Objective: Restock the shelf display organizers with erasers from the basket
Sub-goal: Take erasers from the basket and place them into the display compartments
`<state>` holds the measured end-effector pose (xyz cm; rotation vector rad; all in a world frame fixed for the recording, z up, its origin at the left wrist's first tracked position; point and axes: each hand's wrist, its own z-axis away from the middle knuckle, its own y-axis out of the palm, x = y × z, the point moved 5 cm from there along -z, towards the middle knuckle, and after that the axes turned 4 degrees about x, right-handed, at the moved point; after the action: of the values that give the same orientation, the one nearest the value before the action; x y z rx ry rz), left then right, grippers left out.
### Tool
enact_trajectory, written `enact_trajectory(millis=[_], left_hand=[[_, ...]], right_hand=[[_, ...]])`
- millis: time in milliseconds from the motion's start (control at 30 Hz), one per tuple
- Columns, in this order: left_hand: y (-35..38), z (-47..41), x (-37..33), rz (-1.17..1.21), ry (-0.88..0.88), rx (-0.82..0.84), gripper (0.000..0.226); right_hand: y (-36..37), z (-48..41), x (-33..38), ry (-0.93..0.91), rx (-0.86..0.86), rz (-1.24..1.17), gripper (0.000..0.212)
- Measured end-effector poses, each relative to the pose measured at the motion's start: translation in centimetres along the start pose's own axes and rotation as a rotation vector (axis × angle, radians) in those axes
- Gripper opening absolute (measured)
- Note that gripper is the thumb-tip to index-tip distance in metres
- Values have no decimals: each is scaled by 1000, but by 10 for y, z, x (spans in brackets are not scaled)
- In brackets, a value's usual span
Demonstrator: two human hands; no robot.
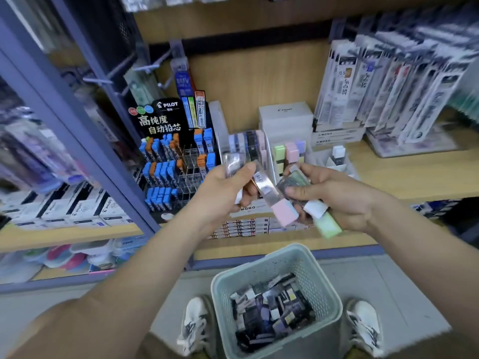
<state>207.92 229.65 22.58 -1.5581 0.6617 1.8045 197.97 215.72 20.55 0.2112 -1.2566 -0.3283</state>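
Observation:
My left hand [228, 187] grips several wrapped erasers, among them a pink-tipped eraser [282, 212] in a shiny sleeve pointing down and right. My right hand [334, 195] grips another bunch, with a pale green eraser [328, 226] and a white one sticking out below the fingers. Both hands are level with the shelf, in front of the clear eraser organizers [287, 154], which hold pastel green, pink and purple erasers. On the floor between my shoes stands the grey-green basket [324, 286], with several dark-sleeved erasers inside.
A Pilot pencil-lead display [168, 156] with blue and orange cases stands left of the organizers. White boxes [285, 117] are stacked behind them. Hanging refill packs [388, 86] fill the upper right. A blue shelf upright [85, 141] runs diagonally at left.

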Motion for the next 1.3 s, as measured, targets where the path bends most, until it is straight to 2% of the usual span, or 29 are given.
enact_trajectory(millis=[100, 200, 233, 333, 433, 533, 633, 733, 800, 833, 900, 967, 1067, 1100, 1167, 1267, 1300], left_hand=[[5, -14, -21, -66, 58, -8, 23], [8, -31, -26, -63, 101, -39, 23], [9, -35, -24, -63, 113, -59, 23], [10, -44, -19, -36, 122, -109, 21], [8, -54, -14, -84, 11, -112, 30], [7, -58, -13, -271, -40, -14, 25], [10, -52, -11, -261, -19, 86, 24], [10, -52, -13, -250, 41, 93, 24], [8, -50, -20, -400, 161, 50, 14], [7, -48, -25, -546, 250, 29, 15], [8, -41, -29, -915, 422, -52, 35], [14, -34, -33, -1176, 567, -154, 39], [22, -32, -38, -1308, 714, -247, 27], [22, -30, -40, -1272, 733, -266, 24], [11, -31, -50, -958, 683, -286, 13], [-10, -40, -48, -265, 388, -236, 17], [-13, -42, -45, -107, 298, -220, 19]], right_hand=[[5, -10, 17, -9, -111, 38, 25], [6, -21, 23, -85, -162, 114, 49], [7, -26, 24, -123, -165, 111, 48], [8, -40, 22, -194, -170, 62, 27], [1, -48, 21, -241, -252, -51, 35], [-10, -49, 29, -312, -325, -238, 26], [-16, -48, 34, -339, -381, -309, 5], [-16, -51, 32, -309, -426, -346, 4], [-15, -54, 30, -261, -456, -387, 5], [-15, -54, 29, -241, -466, -415, 4], [-15, -55, 28, -233, -472, -459, 2], [-13, -57, 26, -225, -447, -471, 2], [-6, -59, 20, -212, -382, -501, 13], [-4, -58, 20, -225, -359, -529, 15], [-4, -55, 21, -255, -334, -578, 20], [-2, -48, 25, -291, -336, -469, 22], [1, -47, 26, -312, -343, -384, 22]])
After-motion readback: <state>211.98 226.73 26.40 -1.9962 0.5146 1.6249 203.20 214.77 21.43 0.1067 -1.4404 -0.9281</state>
